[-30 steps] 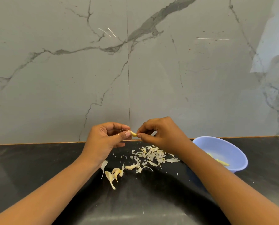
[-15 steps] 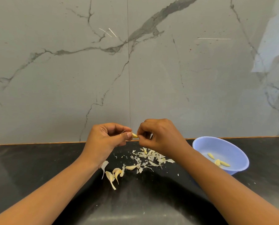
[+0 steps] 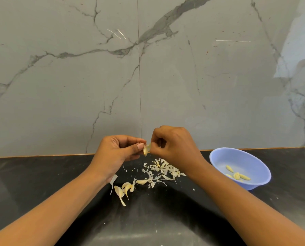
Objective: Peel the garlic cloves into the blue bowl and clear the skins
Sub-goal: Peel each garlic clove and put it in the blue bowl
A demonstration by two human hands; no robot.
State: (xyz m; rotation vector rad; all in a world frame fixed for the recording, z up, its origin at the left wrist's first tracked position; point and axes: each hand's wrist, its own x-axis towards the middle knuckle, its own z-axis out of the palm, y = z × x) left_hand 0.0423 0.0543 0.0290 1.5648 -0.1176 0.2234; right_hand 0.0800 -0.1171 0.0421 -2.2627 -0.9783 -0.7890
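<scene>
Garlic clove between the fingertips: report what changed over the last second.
The garlic clove turned from lying sideways to tip-down, still pinched by the left hand. The right hand rose slightly, pulling a flap of skin away from it. Nothing was let go. The pile of skins, the unpeeled cloves on the counter and the blue bowl stayed put.

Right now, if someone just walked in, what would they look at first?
Probably the two hands in the middle: the left hand and right hand pinch one garlic clove between them, above the black counter. Just under them lies a scattered heap of pale skins, with a few unpeeled cloves nearer the left wrist. To the right stands the blue bowl, holding a few peeled cloves.
</scene>
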